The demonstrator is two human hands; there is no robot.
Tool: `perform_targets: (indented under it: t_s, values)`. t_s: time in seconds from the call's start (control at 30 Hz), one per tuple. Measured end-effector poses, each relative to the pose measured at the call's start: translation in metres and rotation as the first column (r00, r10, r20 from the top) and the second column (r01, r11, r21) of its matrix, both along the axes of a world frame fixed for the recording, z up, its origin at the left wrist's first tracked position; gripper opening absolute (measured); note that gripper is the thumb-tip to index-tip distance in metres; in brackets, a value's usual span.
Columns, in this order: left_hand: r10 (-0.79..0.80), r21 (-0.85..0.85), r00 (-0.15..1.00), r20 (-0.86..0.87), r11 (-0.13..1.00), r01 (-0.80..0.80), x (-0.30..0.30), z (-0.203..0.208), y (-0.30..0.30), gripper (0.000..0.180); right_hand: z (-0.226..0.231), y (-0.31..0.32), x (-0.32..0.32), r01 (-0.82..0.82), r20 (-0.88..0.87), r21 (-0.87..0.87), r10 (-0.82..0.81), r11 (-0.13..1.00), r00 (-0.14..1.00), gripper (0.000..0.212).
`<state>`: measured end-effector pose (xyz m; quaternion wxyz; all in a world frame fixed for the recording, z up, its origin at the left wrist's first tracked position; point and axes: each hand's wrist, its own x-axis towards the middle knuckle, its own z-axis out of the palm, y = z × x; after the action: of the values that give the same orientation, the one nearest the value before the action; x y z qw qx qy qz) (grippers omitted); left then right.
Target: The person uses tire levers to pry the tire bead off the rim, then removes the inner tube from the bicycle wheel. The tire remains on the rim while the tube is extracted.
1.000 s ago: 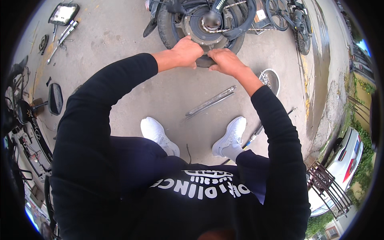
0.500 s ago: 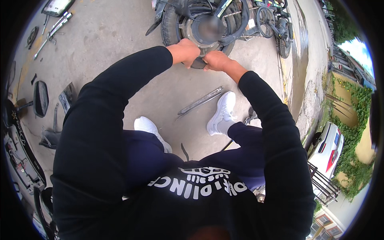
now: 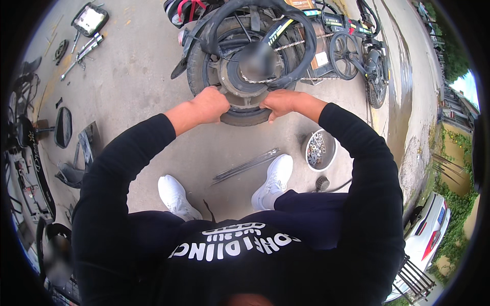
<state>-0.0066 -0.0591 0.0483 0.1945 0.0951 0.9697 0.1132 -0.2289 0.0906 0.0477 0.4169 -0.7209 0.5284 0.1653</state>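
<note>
A wheel with a broad metal hub (image 3: 232, 81) lies in front of me, with a black tyre (image 3: 246, 120) around it. My left hand (image 3: 208, 106) is closed on the tyre's near edge, left of the middle. On the right of that edge my right hand (image 3: 282, 103) grips the tyre too, its thumb toward the hub. A black inner tube (image 3: 308, 43) loops loosely over the wheel's far and right sides. The fingertips under the tyre are partly hidden.
Long metal bars (image 3: 246, 166) lie between my white shoes. A bowl (image 3: 334, 152) of small metal parts and a brush-like round piece (image 3: 322, 183) are at right. A bicycle (image 3: 352, 58) lies beyond the wheel; a wrench (image 3: 81, 57) and a mirror (image 3: 63, 127) lie at left.
My hands have moved farther apart along the tyre's near edge. The view has shifted, so more of the wheel shows and the bowl has come into sight.
</note>
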Motion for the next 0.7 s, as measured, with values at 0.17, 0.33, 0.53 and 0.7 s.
perform_targets:
  t_s: [0.17, 0.33, 0.53, 0.7]
  values:
    - [0.002, 0.036, 0.999, 0.034, 0.999, -0.004, -0.001, -0.005, -0.002, 0.034, -0.002, 0.01, -0.007, -0.115, -0.023, -0.107, 0.113, 0.988, 0.993, 0.041]
    - [0.004, -0.023, 0.989, 0.15, 1.0, -0.001, -0.014, -0.004, 0.002, 0.043, -0.015, 0.046, -0.007, -0.014, -0.001, -0.361, 0.014, 0.932, 1.0, 0.035]
    - [0.147, 0.195, 0.974, 0.175, 0.964, -0.181, -0.028, -0.005, 0.041, 0.051, -0.005, 0.039, 0.039, 0.237, 0.138, -0.333, -0.201, 0.913, 0.97, 0.04]
    - [0.278, 0.081, 0.946, 0.166, 0.953, -0.294, -0.021, 0.003, 0.061, 0.035, -0.014, 0.037, 0.042, 0.328, 0.357, -0.323, -0.207, 0.888, 0.911, 0.038]
